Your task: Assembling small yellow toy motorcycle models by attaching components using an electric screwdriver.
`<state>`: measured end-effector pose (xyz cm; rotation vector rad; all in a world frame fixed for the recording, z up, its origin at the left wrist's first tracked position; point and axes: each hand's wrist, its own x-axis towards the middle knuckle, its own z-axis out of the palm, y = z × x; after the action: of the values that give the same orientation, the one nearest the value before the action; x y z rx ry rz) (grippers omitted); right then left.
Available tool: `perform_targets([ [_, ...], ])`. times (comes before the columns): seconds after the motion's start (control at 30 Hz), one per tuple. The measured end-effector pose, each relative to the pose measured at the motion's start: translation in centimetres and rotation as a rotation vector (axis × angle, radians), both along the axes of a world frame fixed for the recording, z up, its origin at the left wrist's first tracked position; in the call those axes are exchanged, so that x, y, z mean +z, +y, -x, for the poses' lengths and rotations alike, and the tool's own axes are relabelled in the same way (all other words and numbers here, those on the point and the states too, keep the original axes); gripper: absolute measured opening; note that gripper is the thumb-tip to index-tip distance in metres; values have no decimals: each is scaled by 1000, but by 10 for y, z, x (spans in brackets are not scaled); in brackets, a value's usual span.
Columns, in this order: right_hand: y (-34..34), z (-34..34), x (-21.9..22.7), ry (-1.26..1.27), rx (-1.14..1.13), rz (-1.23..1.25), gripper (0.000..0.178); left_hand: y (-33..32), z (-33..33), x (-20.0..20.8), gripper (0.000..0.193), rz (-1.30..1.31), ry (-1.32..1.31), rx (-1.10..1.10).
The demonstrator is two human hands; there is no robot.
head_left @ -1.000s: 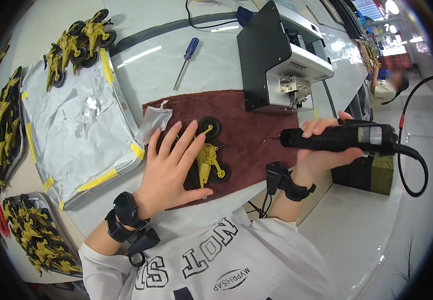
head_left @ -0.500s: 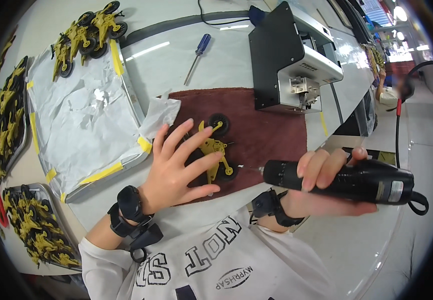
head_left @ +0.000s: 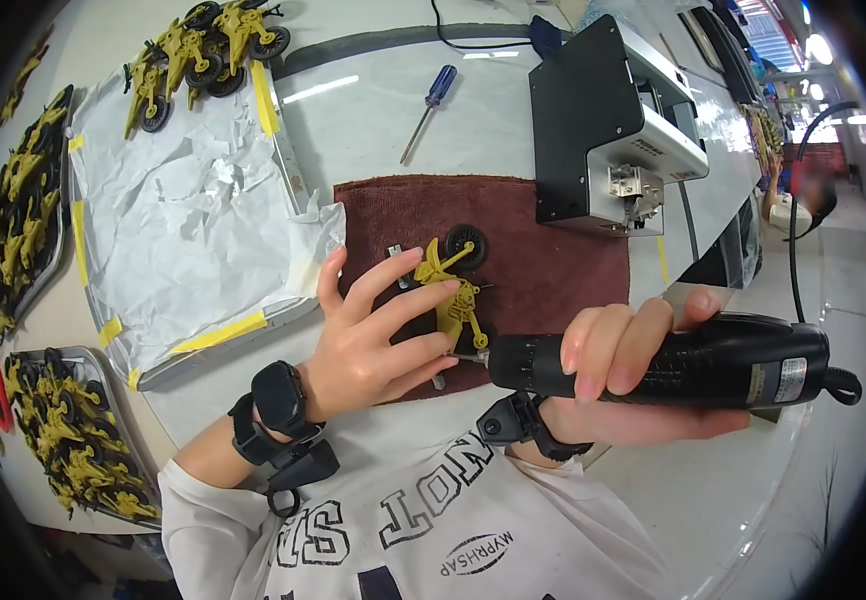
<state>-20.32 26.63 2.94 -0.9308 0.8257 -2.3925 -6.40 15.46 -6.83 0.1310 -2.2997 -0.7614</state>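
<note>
Pressing down with spread, flat fingers, the left hand [head_left: 373, 335] pinned a small yellow plastic toy motorcycle with black wheels [head_left: 450, 290] onto the dark brown cloth mat [head_left: 553, 260]. The right hand [head_left: 633, 375] was clenched around a black cylindrical electric screwdriver [head_left: 673, 362], its tip just beside the left fingertips, meeting the toy.

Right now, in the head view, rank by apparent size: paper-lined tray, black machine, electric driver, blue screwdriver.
1. Paper-lined tray, largest.
2. Black machine and electric driver, held in the right hand: look alike; the driver is nearer the camera, so unranked.
3. Blue screwdriver, smallest.
</note>
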Motion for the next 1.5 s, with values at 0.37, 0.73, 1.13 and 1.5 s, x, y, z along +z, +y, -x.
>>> perform_targets([
  [0.37,2,0,-5,-45,-23,30,87,-1,-1,-3,19,5,-3,-17],
  [0.73,18,-4,-11,321,141,-119,86,-2,6,8,75,-5,-412,-100],
  [1.13,-1,-8,-20,466,324,-146,96,-2,3,6,70,-45,-373,-102],
  [1.5,-6,-15,-17,505,280,-201,97,-4,3,4,65,-3,-370,-79],
])
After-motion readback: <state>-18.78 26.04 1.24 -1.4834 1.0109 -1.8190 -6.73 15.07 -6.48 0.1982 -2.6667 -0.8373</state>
